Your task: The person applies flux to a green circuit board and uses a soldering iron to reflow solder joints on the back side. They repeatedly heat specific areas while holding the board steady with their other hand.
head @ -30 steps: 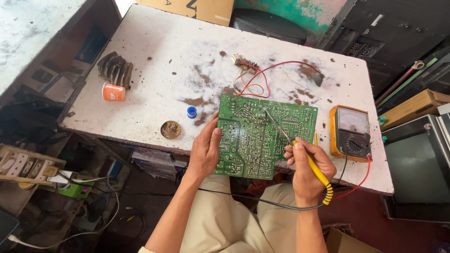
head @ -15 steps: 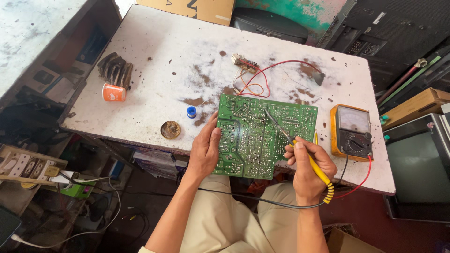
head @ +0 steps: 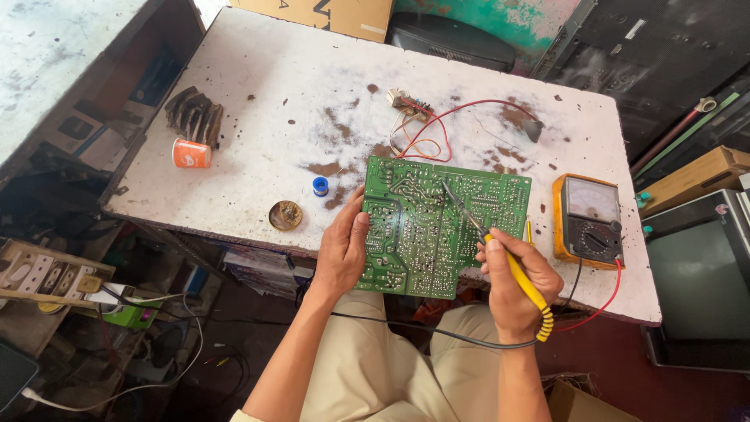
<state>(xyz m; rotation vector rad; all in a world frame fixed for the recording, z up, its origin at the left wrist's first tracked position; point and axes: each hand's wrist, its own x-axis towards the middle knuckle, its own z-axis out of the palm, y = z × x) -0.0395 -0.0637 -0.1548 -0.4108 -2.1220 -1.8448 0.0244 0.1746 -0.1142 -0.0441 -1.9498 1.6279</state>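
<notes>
From the head view, a large green printed circuit board (head: 437,227), solder side up, lay at the near edge of the stained white counter (head: 258,101), its near end jutting past the rim over the person's lap. The left hand (head: 341,252) clasped the board's left edge, thumb on top and fingers curled underneath. The right hand (head: 512,287) was closed round the yellow handle of a soldering iron (head: 492,244), whose thin metal tip slanted up and left to touch the board near its middle; a dark cable ran from the handle's ribbed end across the lap.

Just right of the board sat an orange-cased analogue multimeter (head: 590,220), with a red lead looping off its near side. Beyond the board's far edge lay a small tangle of red and orange wires (head: 426,133). Left of the board stood a small blue spool (head: 320,186) and a round brass-coloured tin (head: 285,215). Farther left were an orange-and-white roll (head: 191,153) and a dark finned heat sink (head: 194,116).
</notes>
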